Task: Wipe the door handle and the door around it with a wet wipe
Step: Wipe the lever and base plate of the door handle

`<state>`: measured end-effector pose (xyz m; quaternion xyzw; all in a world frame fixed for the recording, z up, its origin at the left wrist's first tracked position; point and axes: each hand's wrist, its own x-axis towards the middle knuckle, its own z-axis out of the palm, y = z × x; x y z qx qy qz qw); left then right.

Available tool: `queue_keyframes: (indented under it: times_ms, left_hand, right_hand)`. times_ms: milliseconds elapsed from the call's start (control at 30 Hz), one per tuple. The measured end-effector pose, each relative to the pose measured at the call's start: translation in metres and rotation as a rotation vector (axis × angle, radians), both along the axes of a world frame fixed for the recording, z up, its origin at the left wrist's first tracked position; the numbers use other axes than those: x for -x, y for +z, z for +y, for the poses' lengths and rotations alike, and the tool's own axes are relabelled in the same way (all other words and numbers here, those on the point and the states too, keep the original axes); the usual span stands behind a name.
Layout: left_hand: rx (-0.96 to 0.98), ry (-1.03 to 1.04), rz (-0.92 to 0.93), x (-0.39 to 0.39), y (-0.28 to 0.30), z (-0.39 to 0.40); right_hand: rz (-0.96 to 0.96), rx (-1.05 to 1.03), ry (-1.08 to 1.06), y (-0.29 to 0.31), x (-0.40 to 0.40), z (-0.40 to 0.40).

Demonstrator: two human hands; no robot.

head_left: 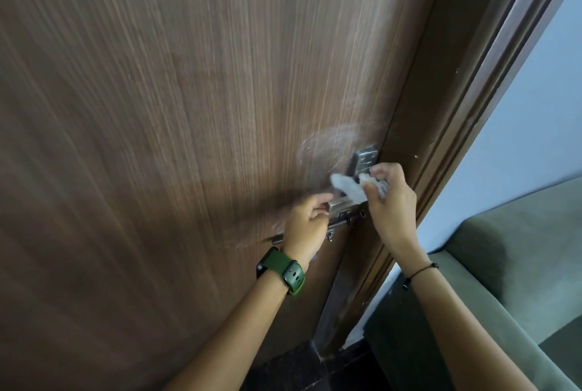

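Forearms came up from the bottom edge, green watch (281, 271) on the left wrist, thin black cord (420, 271) on the right. Left hand (308, 223) had its grip closed round the metal door handle (339, 201), fingers curled over the lever. Right hand (390, 198) held the wet wipe (348, 186) pinched tight, wipe draped over the handle's inner end, just below the lock plate (365, 160). Pale smear marks (327, 146) showed on the wooden door (189, 107) above. Green sofa (519, 264) sat to the right.

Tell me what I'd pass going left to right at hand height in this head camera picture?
Wooden door → left hand on the handle → wet wipe → right hand holding the wipe → door frame → pale wall.
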<state>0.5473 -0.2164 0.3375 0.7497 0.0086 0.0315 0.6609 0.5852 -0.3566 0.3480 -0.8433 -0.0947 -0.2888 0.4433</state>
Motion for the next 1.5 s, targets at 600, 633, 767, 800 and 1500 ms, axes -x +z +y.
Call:
queue_keyframes:
  times_ms: [600, 633, 767, 800, 1500]
  left_hand:
    - [-0.165, 0.057, -0.043, -0.012, 0.004, -0.006]
    - [-0.197, 0.048, -0.045, -0.012, 0.004, -0.005]
    - [-0.252, 0.055, -0.08, -0.012, 0.004, -0.007]
    - [-0.259, 0.067, -0.08, -0.012, 0.003, -0.007]
    - [-0.264, 0.044, -0.109, -0.009, 0.0, -0.004]
  right_hand:
    - [-0.104, 0.381, -0.162, -0.035, 0.024, 0.036]
    - [-0.05, 0.271, -0.24, -0.031, 0.017, 0.026]
    - [0.096, -0.129, -0.493, -0.024, -0.003, 0.011]
    - [0.06, -0.15, -0.488, -0.027, 0.001, 0.023]
    - [0.215, -0.859, -0.472, -0.032, 0.002, 0.048]
